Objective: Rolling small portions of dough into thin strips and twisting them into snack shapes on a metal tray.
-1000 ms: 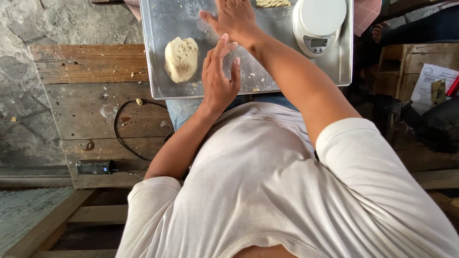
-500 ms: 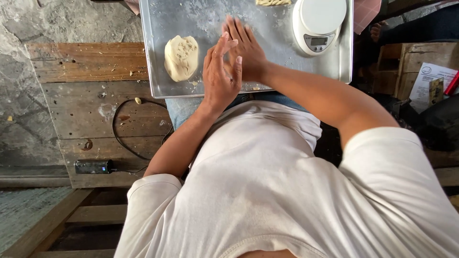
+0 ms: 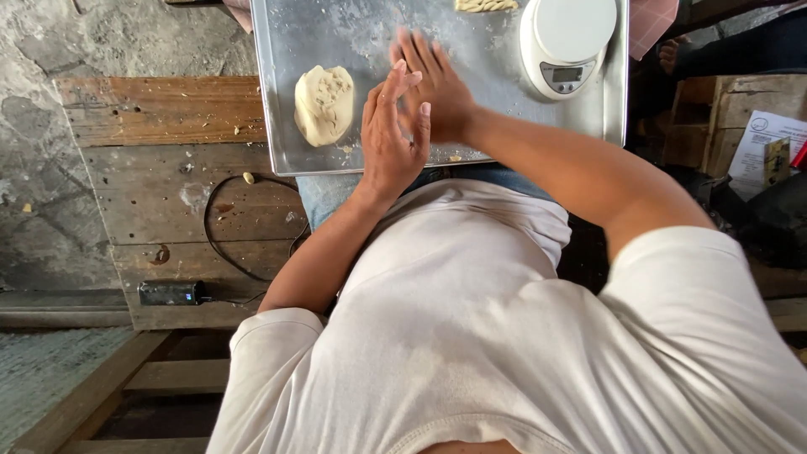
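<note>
My left hand (image 3: 392,139) and my right hand (image 3: 439,91) are pressed palm to palm, fingers straight, over the near edge of a floured metal tray (image 3: 496,50). Whether anything lies between the palms is hidden. A pale lump of dough (image 3: 324,104) rests on the tray just left of my left hand, not touching it. A white round kitchen scale (image 3: 570,42) stands at the tray's far right, beyond my right forearm. A strip of dough (image 3: 486,5) shows at the tray's far edge.
The tray rests on my lap and on a worn wooden bench (image 3: 160,168) to the left. On the bench lie a thin black cable (image 3: 223,244) and a small black device (image 3: 171,292). Wooden crates and a paper sheet (image 3: 769,143) stand at the right.
My right hand drew back from the far part of the tray and met my left palm. The left hand stayed near the tray's near edge. The dough lump has not moved.
</note>
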